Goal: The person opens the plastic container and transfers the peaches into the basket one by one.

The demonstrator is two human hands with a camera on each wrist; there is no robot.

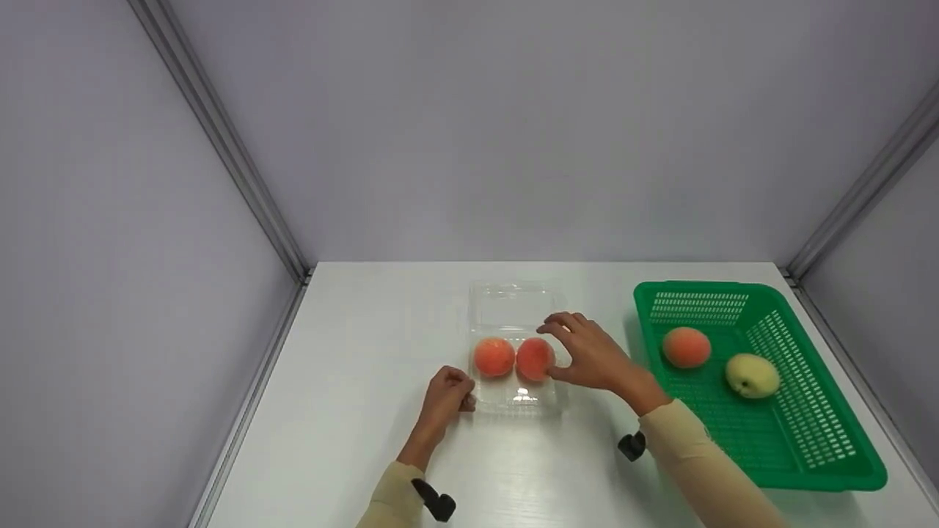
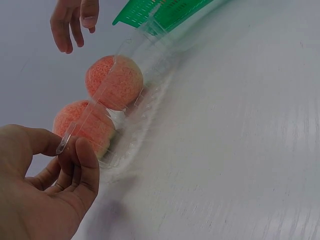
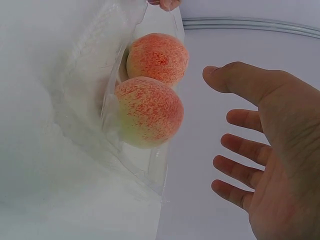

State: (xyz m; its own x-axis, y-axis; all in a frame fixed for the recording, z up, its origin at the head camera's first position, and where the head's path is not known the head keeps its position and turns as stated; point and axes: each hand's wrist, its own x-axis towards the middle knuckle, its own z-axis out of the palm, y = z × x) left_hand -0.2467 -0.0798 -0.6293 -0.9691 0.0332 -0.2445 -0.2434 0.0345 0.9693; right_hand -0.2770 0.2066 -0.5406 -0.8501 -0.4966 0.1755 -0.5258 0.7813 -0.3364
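Observation:
A clear plastic clamshell box [image 1: 513, 400] lies on the white table with its lid [image 1: 513, 306] folded back. Two peaches sit side by side in it, a left peach [image 1: 494, 357] and a right peach [image 1: 535, 358]. My left hand [image 1: 446, 396] pinches the box's rim at its near left edge, thumb against fingers in the left wrist view. Just over the right peach, my right hand [image 1: 590, 353] has its fingers spread and apart from the fruit, as the right wrist view shows; nothing is in it.
To the right stands a green plastic basket [image 1: 763, 458] with slotted sides. Inside it lie another peach [image 1: 687, 347] and a yellowish-green fruit [image 1: 753, 375]. Grey walls enclose the white table [image 1: 352, 352] at the back and sides.

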